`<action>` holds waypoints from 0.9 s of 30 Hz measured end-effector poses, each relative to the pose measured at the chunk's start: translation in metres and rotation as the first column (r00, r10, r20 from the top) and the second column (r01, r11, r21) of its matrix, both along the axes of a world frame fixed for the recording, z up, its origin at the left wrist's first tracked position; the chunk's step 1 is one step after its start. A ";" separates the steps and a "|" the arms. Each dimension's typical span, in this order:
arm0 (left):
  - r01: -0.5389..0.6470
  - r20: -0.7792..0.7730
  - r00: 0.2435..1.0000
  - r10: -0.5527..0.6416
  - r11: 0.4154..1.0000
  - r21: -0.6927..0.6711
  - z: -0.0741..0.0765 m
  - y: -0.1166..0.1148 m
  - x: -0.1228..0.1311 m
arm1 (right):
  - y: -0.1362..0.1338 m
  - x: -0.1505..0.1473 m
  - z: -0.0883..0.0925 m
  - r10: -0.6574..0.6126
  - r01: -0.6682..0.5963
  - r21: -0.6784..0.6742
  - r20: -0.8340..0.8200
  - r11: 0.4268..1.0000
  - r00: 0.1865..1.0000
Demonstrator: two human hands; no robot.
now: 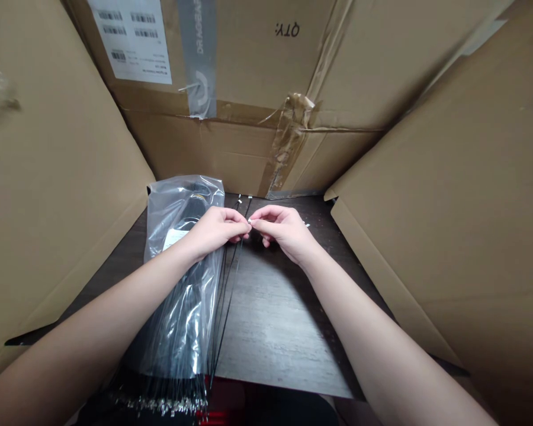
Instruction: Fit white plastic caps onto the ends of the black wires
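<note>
My left hand (217, 229) and my right hand (281, 228) meet fingertip to fingertip over a dark wooden table (275, 319). Both are pinched shut on the small white end (249, 221) of a thin black cord. Several more thin black cords (228, 278) run from under my left hand toward the table's near edge. A clear plastic bag (182, 284) holding a bundle of such cords lies under my left forearm. The cords' small metal ends (169, 405) stick out at the bag's near end.
Large cardboard boxes wall in the table: one on the left (48, 177), one at the back (249, 89) with a white label and torn tape, one on the right (462, 207). Something red (222, 402) shows below the near table edge.
</note>
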State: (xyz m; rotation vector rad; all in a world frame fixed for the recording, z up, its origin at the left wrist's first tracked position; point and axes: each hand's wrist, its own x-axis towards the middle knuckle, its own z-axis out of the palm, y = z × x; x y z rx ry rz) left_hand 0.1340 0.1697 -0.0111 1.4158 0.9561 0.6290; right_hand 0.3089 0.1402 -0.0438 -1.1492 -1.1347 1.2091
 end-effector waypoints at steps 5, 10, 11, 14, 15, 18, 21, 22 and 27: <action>0.008 0.005 1.000 -0.008 1.000 0.015 0.000 0.000 -0.001 | -0.001 -0.001 0.002 0.012 -0.012 -0.009 -0.014 1.000 1.000; 0.009 0.013 1.000 -0.010 1.000 0.025 -0.001 -0.001 -0.001 | -0.001 0.000 0.002 0.024 -0.026 -0.043 -0.055 0.999 0.998; 0.007 0.012 1.000 -0.007 1.000 0.028 -0.001 -0.001 -0.001 | -0.001 0.000 0.002 0.023 -0.025 -0.044 -0.056 0.999 0.998; 0.007 0.013 1.000 -0.007 1.000 0.027 0.000 -0.001 0.000 | -0.001 0.001 0.002 0.016 -0.018 -0.044 -0.052 0.999 0.999; 0.002 0.013 1.000 -0.002 1.000 0.025 0.000 -0.001 0.000 | -0.001 0.001 0.003 0.015 -0.017 -0.044 -0.054 0.999 0.998; -0.040 0.019 0.999 0.040 0.999 0.019 0.001 -0.001 0.000 | -0.001 0.001 0.003 0.018 -0.022 -0.052 -0.078 0.998 0.997; -0.060 0.033 0.998 0.060 0.998 0.021 0.001 -0.001 0.001 | -0.001 0.000 0.003 0.023 -0.031 -0.071 -0.104 0.997 0.994; -0.054 0.033 0.998 0.053 0.998 0.024 0.001 -0.001 0.000 | -0.002 0.000 0.003 0.021 -0.029 -0.076 -0.110 0.997 0.994; -0.035 0.029 0.999 0.034 0.999 0.029 -0.001 0.000 0.000 | -0.002 -0.001 0.004 0.013 -0.026 -0.105 -0.125 0.994 0.992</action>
